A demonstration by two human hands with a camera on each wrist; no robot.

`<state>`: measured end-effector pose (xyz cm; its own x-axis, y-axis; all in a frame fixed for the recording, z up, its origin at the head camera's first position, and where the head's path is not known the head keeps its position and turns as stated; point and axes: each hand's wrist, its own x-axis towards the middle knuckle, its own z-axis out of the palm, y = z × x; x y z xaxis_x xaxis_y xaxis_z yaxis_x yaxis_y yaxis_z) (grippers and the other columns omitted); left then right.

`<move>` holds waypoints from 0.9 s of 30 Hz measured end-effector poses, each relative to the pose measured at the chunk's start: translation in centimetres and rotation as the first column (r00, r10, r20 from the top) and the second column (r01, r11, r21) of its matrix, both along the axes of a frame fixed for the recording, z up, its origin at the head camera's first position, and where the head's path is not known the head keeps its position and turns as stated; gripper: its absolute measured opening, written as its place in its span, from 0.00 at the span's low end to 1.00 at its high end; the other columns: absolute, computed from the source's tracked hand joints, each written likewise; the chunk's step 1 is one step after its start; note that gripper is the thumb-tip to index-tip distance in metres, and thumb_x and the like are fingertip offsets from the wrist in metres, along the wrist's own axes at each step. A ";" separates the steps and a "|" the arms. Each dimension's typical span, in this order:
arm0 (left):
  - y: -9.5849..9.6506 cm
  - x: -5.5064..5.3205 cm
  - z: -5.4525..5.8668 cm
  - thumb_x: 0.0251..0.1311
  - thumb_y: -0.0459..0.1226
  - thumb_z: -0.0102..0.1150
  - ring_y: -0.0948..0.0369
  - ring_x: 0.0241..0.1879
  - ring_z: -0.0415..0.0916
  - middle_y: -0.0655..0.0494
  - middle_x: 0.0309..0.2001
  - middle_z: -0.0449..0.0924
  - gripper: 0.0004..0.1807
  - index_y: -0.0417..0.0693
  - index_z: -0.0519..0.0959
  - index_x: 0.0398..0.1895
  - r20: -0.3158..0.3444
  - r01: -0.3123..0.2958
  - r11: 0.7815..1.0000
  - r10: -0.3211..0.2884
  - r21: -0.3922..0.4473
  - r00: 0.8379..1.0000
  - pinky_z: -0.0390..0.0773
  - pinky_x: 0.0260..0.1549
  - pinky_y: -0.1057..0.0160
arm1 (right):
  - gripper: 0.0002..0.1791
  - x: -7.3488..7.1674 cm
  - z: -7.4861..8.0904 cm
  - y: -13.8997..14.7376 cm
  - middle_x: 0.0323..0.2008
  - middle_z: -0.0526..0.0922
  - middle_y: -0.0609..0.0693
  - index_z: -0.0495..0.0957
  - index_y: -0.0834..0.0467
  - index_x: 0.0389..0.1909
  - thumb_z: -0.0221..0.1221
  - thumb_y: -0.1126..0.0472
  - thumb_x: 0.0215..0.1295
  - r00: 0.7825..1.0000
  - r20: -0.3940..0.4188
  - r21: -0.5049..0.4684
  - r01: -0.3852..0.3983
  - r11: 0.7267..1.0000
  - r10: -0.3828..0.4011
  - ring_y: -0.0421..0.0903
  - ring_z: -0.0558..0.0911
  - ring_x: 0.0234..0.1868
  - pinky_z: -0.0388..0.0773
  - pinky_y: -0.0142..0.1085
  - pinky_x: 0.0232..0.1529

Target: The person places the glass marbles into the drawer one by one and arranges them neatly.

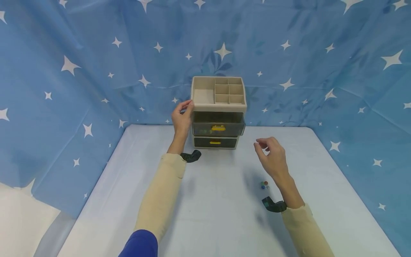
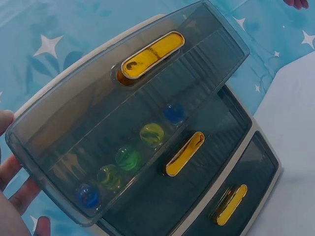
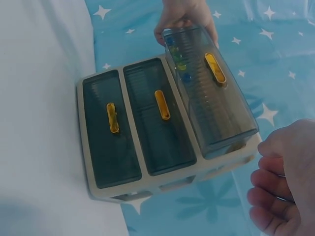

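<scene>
A cream desktop organizer (image 1: 219, 107) has three smoky, see-through drawers with gold handles. Its top drawer (image 2: 98, 103) is pulled out and hides the middle one in the head view. Several glass marbles (image 2: 129, 158) in blue, green and yellow lie in that drawer near its left end. My left hand (image 1: 182, 117) holds the drawer's left end, thumb by the upper edge and fingers along the side. Off to the organizer's right, my right hand (image 1: 272, 157) hovers over the table with loosely curled fingers and nothing visible in it.
Several small marbles (image 1: 263, 187), among them red, green and blue ones, lie on the white table (image 1: 212, 207) below my right hand. Compartments (image 1: 205, 96) divide the organizer's top. A blue star-patterned cloth (image 1: 160, 71) hangs behind and along the sides.
</scene>
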<state>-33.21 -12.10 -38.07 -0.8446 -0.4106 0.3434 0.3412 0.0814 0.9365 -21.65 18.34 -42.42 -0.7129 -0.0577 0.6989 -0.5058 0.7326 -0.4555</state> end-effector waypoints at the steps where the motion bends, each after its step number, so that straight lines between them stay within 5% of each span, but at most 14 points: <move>1: 0.0 0.0 -0.1 0.64 0.48 0.65 0.67 0.28 0.71 0.53 0.43 0.82 0.15 0.52 0.87 0.48 -0.002 0.002 1.000 -0.002 -0.002 1.000 0.72 0.29 0.70 | 0.09 0.0 -0.1 0.1 0.35 0.82 0.58 0.82 0.65 0.43 0.64 0.64 0.65 1.000 0.001 -0.001 0.002 1.000 -0.002 0.51 0.81 0.37 0.73 0.34 0.37; 20: -0.4 0.0 -0.8 0.64 0.49 0.65 0.67 0.28 0.70 0.59 0.42 0.83 0.16 0.53 0.86 0.50 -0.034 0.046 0.999 -0.046 0.001 0.998 0.70 0.28 0.70 | 0.08 0.9 -2.2 1.5 0.34 0.83 0.57 0.83 0.65 0.42 0.65 0.67 0.63 0.999 0.021 -0.023 0.035 0.999 -0.035 0.51 0.81 0.35 0.68 0.22 0.36; 27: -0.6 0.0 -0.9 0.65 0.49 0.65 0.67 0.28 0.69 0.61 0.42 0.82 0.17 0.53 0.86 0.51 -0.020 0.064 0.998 -0.064 0.000 0.998 0.69 0.28 0.70 | 0.08 1.5 -3.0 1.8 0.34 0.82 0.56 0.83 0.64 0.43 0.64 0.65 0.65 0.995 0.071 -0.003 0.072 0.997 -0.071 0.50 0.81 0.35 0.74 0.32 0.36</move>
